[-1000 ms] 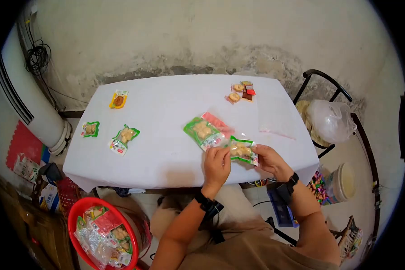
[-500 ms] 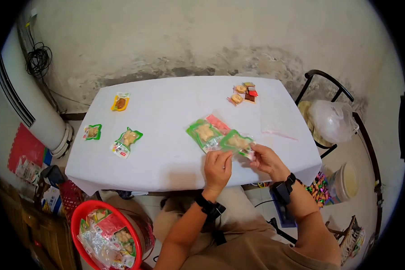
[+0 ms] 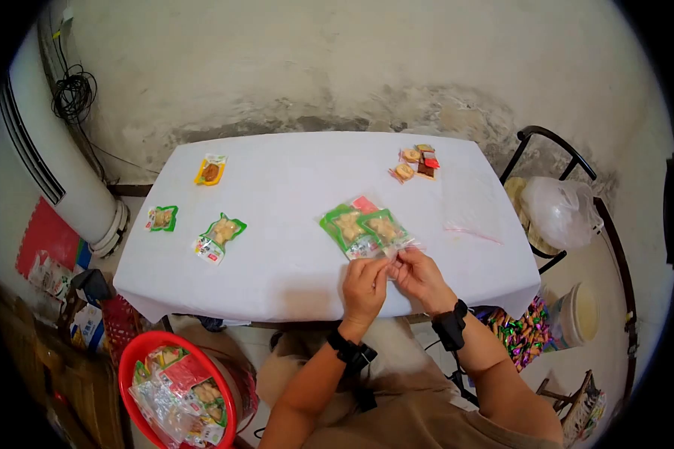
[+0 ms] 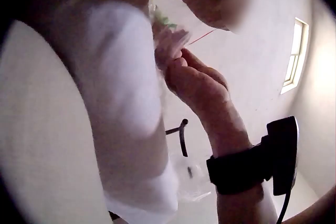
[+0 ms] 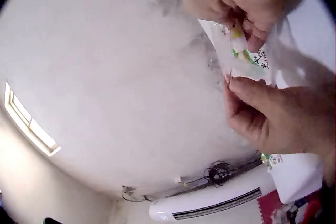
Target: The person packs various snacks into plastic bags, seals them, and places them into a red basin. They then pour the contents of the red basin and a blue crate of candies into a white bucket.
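Note:
A clear plastic bag (image 3: 365, 247) lies near the table's front edge, with a green packet (image 3: 347, 224), a second green packet (image 3: 383, 227) overlapping it on the right, and a red patch behind them. The second packet appears within the bag, though its lower end is hard to make out. My left hand (image 3: 365, 288) pinches the bag's near edge, seen also in the right wrist view as the lower hand (image 5: 283, 113). Close beside it, my right hand (image 3: 421, 277) pinches the same edge at its right; in the left wrist view this hand (image 4: 199, 85) holds crumpled plastic.
Two green packets (image 3: 221, 233) (image 3: 162, 218) and a yellow one (image 3: 211, 170) lie at the table's left. Small snacks (image 3: 419, 162) and a flat clear bag (image 3: 472, 224) are at the right. A red basket (image 3: 131, 404) of packets stands at lower left, a chair (image 3: 562, 142) at right.
My right hand has moved left beside my left hand, from the second packet's right end to the bag's edge. That packet has shifted left and turned over the first one.

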`<move>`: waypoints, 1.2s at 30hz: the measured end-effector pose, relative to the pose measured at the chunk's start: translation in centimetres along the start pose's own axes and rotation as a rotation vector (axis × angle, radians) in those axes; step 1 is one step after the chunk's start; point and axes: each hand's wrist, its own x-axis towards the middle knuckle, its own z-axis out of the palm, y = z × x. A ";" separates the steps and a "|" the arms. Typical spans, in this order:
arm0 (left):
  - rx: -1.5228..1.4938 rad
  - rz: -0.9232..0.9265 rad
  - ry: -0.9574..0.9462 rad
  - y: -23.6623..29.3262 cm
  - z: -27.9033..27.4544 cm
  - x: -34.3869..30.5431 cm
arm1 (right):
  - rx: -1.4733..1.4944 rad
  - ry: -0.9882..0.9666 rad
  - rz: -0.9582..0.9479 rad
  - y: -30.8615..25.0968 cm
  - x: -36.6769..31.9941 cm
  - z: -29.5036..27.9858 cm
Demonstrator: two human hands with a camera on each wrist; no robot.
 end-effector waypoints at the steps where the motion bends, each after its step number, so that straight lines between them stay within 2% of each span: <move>1: 0.000 -0.002 0.000 0.1 0.0 -0.1 | -0.001 0.001 0.001 0.0 0.5 -0.2; 6: -0.010 -0.020 -0.024 0.1 0.6 -0.5 | -0.167 0.044 -0.034 0.1 3.0 1.9; 9: -0.039 -0.088 0.017 -0.6 0.8 -0.3 | -0.186 0.077 -0.035 0.5 4.5 -1.3; 10: -0.036 -0.084 0.017 -0.6 0.7 -0.1 | -0.184 0.073 -0.036 0.4 3.5 0.1; 12: -0.043 -0.139 0.027 -0.3 0.5 0.0 | -0.215 0.271 -0.207 0.1 0.2 2.6; 13: -0.043 -0.140 0.023 -0.4 0.5 0.0 | -0.213 0.274 -0.208 0.2 -0.9 3.1; 15: -0.038 -0.132 0.009 -0.6 0.5 -0.1 | -0.421 0.299 -0.292 0.3 -3.2 3.4; 17: 0.005 -0.073 -0.046 -0.6 0.3 -0.2 | -0.526 0.253 -0.223 -0.4 -4.9 2.0; 19: 0.053 -0.017 -0.099 -0.3 0.0 -0.4 | -1.132 0.264 -0.371 -1.0 -5.9 1.0; 20: 0.107 0.010 -0.142 -0.1 -0.3 -0.5 | -1.127 0.265 -0.367 -1.4 -6.0 0.7; 22: 0.170 0.039 -0.191 0.5 -1.1 -0.6 | -2.033 0.340 -1.123 -3.4 -6.0 2.8; 23: 0.216 0.088 -0.263 0.8 -1.7 -0.5 | -2.020 0.340 -1.123 -4.0 -5.5 2.5; 25: 0.275 0.140 -0.343 1.1 -2.6 -0.6 | -1.939 0.176 -0.896 -4.7 -4.2 0.6; 26: 0.333 0.158 -0.394 1.0 -2.9 -0.7 | -1.914 0.209 -0.621 -4.9 -3.7 -0.1; 27: 0.389 0.174 -0.444 0.9 -3.1 -0.8 | -1.903 0.206 -0.626 -5.0 -3.4 -0.6; 29: 0.433 0.189 -0.485 0.8 -3.7 -1.0 | -2.182 0.028 -0.542 -5.2 -3.1 -1.3; 30: 0.467 0.196 -0.523 0.7 -3.9 -1.0 | -2.171 0.027 -0.549 -5.4 -3.1 -1.5; 33: 0.512 0.237 -0.634 0.8 -4.7 -0.5 | -2.087 -0.033 -0.532 -5.9 -3.4 -1.5; 35: 0.581 0.247 -0.692 0.5 -5.3 0.1 | -1.743 -0.054 -0.596 -7.1 -3.4 -0.2; 36: 0.635 0.258 -0.746 0.6 -5.6 0.5 | -1.740 -0.050 -0.473 -8.1 -3.8 1.5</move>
